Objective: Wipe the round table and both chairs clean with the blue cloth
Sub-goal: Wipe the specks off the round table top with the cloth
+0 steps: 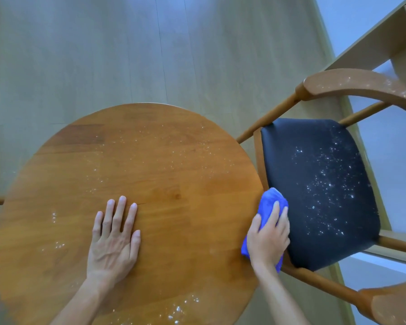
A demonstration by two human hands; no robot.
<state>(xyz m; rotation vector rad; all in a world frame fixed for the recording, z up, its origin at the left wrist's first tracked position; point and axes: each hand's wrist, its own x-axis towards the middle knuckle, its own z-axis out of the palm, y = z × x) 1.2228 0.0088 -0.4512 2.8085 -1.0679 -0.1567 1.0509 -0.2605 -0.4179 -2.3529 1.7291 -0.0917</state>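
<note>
There are no words, numbers, labels or signs to read anywhere here

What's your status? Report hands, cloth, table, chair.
Left hand flat on round table. Right hand grips blue cloth at table's right edge. White specks on table and black chair seat. Nothing in the way.
</note>
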